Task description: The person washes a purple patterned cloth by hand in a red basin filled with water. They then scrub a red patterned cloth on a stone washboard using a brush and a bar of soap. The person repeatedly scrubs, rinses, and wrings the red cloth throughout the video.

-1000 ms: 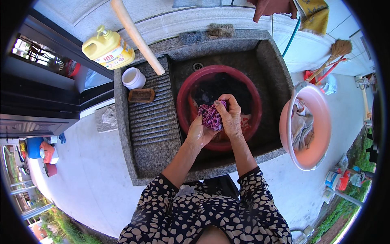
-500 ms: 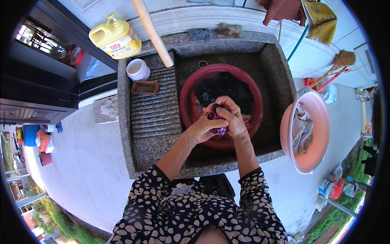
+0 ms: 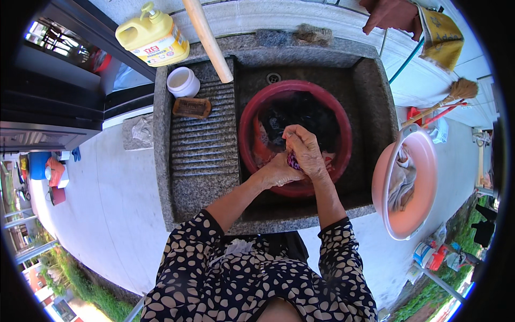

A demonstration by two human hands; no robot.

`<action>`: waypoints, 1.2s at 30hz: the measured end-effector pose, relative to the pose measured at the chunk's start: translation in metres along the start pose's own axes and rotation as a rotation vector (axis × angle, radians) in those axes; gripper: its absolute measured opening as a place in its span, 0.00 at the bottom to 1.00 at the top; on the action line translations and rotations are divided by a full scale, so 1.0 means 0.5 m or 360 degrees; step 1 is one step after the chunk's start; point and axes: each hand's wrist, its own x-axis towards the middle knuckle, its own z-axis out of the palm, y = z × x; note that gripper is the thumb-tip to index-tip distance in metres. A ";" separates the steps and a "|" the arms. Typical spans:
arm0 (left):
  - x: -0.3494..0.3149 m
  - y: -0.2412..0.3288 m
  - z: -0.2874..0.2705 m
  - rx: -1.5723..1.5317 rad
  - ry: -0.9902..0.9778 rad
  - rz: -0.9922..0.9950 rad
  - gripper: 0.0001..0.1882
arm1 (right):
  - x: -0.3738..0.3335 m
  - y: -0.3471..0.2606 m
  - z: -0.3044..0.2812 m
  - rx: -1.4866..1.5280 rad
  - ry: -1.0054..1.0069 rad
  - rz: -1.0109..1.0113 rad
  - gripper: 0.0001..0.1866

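A bunched purple patterned cloth (image 3: 293, 160) is squeezed between my two hands above the near part of a red basin (image 3: 346, 129). My left hand (image 3: 277, 170) closes around it from the left and below. Fingers curled, my right hand (image 3: 306, 152) grips it from the right and above. Most of the cloth is hidden by the hands. Dark fabric (image 3: 303, 114) lies in water inside the basin, with reddish cloth (image 3: 262, 140) along its left side. The basin rests in a grey stone sink (image 3: 370, 107).
Left of the basin is a ridged stone washboard (image 3: 201, 145), bearing a scrub brush (image 3: 192, 108) and a white jar (image 3: 183, 82). A yellow pump jug (image 3: 155, 40) and a wooden pole (image 3: 206, 37) stand behind. A pink tub (image 3: 410, 212) with a greyish cloth (image 3: 402, 182) sits to the right.
My right hand has turned and closed further over the purple cloth, so less of it shows. My left hand has shifted slightly right beneath it. The whole view has tilted a little.
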 end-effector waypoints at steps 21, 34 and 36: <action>0.009 -0.039 -0.066 -0.0334 -0.0209 0.0214 0.33 | -0.014 0.059 -0.038 0.0887 0.0469 -0.0109 0.07; -0.120 0.071 -0.022 -0.0675 -0.0762 -0.0377 0.10 | -0.075 -0.135 0.050 0.0064 -0.0295 -0.0238 0.08; -0.117 0.067 -0.006 -0.0614 -0.0651 -0.0324 0.09 | -0.070 -0.135 0.048 -0.0048 -0.0264 -0.0318 0.10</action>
